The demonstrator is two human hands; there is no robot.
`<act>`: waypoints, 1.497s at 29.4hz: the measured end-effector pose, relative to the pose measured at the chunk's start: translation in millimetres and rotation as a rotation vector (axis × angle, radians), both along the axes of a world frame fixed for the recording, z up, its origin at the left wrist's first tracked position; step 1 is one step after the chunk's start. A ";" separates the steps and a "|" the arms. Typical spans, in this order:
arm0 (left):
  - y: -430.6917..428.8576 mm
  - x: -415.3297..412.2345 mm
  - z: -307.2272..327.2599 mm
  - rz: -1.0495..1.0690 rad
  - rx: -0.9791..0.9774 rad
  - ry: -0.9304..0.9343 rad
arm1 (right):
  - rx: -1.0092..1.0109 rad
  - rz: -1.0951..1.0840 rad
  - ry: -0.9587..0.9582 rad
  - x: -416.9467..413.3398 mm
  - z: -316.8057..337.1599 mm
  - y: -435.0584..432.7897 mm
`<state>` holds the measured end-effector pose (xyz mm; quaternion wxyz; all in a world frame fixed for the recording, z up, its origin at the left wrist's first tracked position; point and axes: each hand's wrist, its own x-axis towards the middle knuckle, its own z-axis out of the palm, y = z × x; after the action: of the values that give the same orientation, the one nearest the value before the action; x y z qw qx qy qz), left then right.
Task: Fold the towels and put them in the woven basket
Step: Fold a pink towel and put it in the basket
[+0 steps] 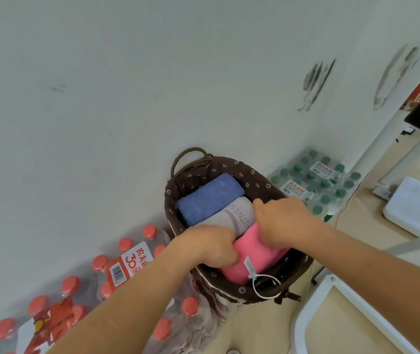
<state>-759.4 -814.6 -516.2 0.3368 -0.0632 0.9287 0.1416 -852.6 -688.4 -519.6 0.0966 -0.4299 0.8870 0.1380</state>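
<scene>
while both hands are down in the woven basket (239, 290), entries as follows.

1. pink towel (265, 251): folded, lying at the near end of the basket and touching the grey towel (232, 215). the blue towel (209, 198) lies beyond that, at the far end. all three sit side by side inside the brown flowered liner.
2. my left hand (211, 246): fingers curled round the pink towel's left end.
3. my right hand (280, 223): fingers curled over its far edge, knuckles up, against the grey towel.
4. step in hand, as i judge it: seating the last towel. i should press both ends down evenly so the fold does not spring open, keep it snug to the grey one without dragging that askew, and tuck in the white cord loop (265, 287), which hangs over the near rim.
5. surface: beige floor (372, 213). the basket stands on it, close against a white wall (127, 85) with its rope handle (188, 157) at the far end.
6. room: dark scuff marks (316, 83) on the wall. a pack of red-capped bottles (117, 267) lies to the left and a pack of green-capped bottles (321, 185) to the right. a white box (418, 208) lies further right.
</scene>
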 end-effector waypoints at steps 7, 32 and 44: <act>16.4 1.4 -7.5 -0.040 -0.256 0.160 | 0.027 -0.009 0.098 5.7 -13.6 -6.2; 25.8 -14.5 -15.1 -0.094 -0.408 0.269 | 0.050 0.232 -0.418 -17.3 3.5 7.5; 12.2 0.3 -22.2 0.033 -0.374 0.371 | 0.030 0.099 -0.480 -2.5 1.3 10.2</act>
<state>-759.1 -802.4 -538.4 0.1406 -0.1124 0.9835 -0.0178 -855.0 -678.2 -518.4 0.3040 -0.4917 0.8144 0.0495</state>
